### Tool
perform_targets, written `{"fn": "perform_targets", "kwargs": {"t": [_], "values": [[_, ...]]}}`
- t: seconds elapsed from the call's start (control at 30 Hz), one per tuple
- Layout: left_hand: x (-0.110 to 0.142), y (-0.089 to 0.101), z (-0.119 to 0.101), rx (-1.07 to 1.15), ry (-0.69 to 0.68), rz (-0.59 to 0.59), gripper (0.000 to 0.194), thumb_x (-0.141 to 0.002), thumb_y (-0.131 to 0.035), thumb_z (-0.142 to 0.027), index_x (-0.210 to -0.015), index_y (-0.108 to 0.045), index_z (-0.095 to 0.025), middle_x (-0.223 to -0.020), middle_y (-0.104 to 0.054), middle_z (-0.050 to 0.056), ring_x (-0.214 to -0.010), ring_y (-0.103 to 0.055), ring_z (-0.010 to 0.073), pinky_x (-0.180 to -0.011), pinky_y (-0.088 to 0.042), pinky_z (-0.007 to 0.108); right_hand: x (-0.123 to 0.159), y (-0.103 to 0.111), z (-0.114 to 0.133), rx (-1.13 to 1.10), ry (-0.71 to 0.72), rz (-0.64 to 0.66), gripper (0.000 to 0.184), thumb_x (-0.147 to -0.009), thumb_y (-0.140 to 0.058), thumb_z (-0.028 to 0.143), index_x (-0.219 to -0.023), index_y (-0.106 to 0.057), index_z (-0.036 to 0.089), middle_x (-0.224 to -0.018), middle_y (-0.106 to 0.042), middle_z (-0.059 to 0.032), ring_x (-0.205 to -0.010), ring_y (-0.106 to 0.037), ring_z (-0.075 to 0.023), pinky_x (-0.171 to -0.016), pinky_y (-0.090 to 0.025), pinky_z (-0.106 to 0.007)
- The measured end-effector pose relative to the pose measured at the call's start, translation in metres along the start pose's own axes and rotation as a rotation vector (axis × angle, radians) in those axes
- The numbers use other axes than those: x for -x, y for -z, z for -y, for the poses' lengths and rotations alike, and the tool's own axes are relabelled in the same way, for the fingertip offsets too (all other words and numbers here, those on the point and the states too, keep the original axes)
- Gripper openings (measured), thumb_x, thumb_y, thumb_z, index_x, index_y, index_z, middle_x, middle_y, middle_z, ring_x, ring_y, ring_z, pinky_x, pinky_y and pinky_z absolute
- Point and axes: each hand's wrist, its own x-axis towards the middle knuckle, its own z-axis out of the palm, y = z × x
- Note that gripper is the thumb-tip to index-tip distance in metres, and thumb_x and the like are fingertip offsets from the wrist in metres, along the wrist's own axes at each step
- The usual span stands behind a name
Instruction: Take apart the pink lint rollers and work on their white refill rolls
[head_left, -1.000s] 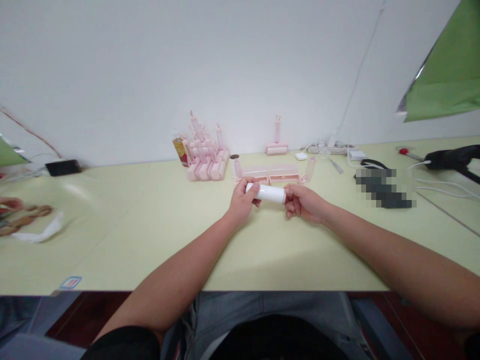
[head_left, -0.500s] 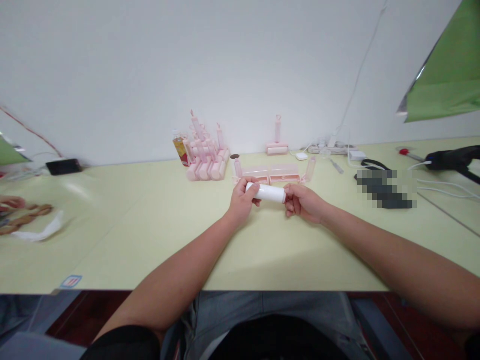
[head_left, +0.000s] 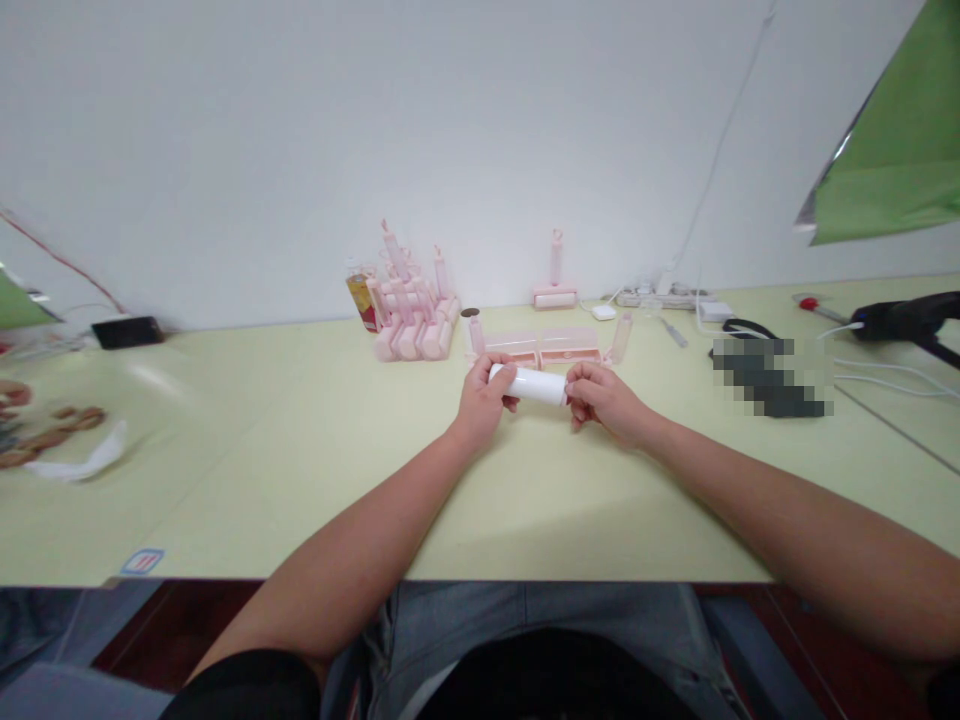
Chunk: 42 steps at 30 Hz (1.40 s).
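A white lint roller refill (head_left: pixel 536 386) lies nearly level between my hands, just above the table. My left hand (head_left: pixel 484 392) is closed around its left end, thumb on top. At the other end, the fingers of my right hand (head_left: pixel 600 398) pinch the rim; what exactly they grip there is too small to tell. Behind the refill are two opened pink lint roller cases (head_left: pixel 571 345) with clear lids and handles, partly covered by my left hand. Another upright roll (head_left: pixel 470 325) with a brown core stands just left of them.
Several pink lint rollers (head_left: pixel 412 320) are stacked at the back left beside a yellow-labelled bottle (head_left: pixel 363 300). One more lint roller (head_left: pixel 556 285) leans by the wall. Cables, a power strip (head_left: pixel 664 297) and a black object (head_left: pixel 772 380) lie to the right. Another person's hand (head_left: pixel 13 394) shows far left.
The refill and my right hand have shifted very slightly left. My right fingertips have closed in more on the refill's rim. The other person's hand at far left has moved a little.
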Motion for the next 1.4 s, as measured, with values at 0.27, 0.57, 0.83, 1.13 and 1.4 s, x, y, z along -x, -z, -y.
{"fn": "perform_targets", "kwargs": {"t": [0.27,0.57,0.83,1.13,1.4], "values": [[-0.0003,0.0,0.0006,-0.055,0.003,-0.021,0.027,-0.082,-0.064,-0.04,-0.095,-0.056,-0.018,-0.075,-0.057,-0.002,-0.051,-0.054,0.0076,-0.039,-0.043,0.017,-0.0002,0.0005,-0.0006,-0.017,-0.013,0.009,0.014,-0.074,-0.063,0.026,-0.082,-0.052,0.021,-0.061,-0.06,0.004,-0.043,-0.051,-0.0095,-0.045,-0.052,-0.025],[-0.001,0.0012,0.0022,-0.086,0.006,-0.032,0.025,-0.081,-0.065,-0.039,-0.095,-0.058,-0.019,-0.073,-0.057,-0.002,-0.05,-0.052,0.0074,-0.04,-0.042,0.017,-0.001,0.0008,-0.0026,-0.02,-0.043,0.022,0.016,-0.075,-0.064,0.027,-0.084,-0.052,0.021,-0.067,-0.062,0.0029,-0.046,-0.054,-0.0096,-0.045,-0.053,-0.024],[-0.0012,0.0021,0.0027,-0.089,0.027,-0.036,0.025,-0.08,-0.065,-0.038,-0.094,-0.058,-0.019,-0.072,-0.056,-0.002,-0.049,-0.052,0.0075,-0.04,-0.041,0.017,0.0006,-0.0005,-0.0007,-0.027,-0.078,0.028,0.018,-0.075,-0.066,0.027,-0.084,-0.052,0.021,-0.071,-0.063,0.0018,-0.05,-0.055,-0.0095,-0.048,-0.055,-0.025],[-0.0008,0.001,0.0034,-0.086,0.038,-0.031,0.025,-0.081,-0.065,-0.039,-0.093,-0.057,-0.019,-0.073,-0.056,-0.002,-0.048,-0.051,0.0067,-0.039,-0.04,0.017,-0.0008,-0.0004,-0.0025,-0.019,-0.051,0.024,0.015,-0.074,-0.063,0.026,-0.084,-0.052,0.021,-0.068,-0.062,0.0031,-0.046,-0.054,-0.0096,-0.046,-0.055,-0.026],[-0.0008,0.0011,0.0035,-0.115,0.036,-0.036,0.024,-0.082,-0.063,-0.039,-0.094,-0.058,-0.019,-0.074,-0.057,-0.002,-0.049,-0.052,0.0079,-0.039,-0.041,0.018,-0.0006,0.0,-0.0023,-0.024,-0.046,0.023,0.016,-0.075,-0.063,0.026,-0.085,-0.053,0.021,-0.07,-0.062,0.0026,-0.047,-0.054,-0.0097,-0.047,-0.055,-0.026]]}}
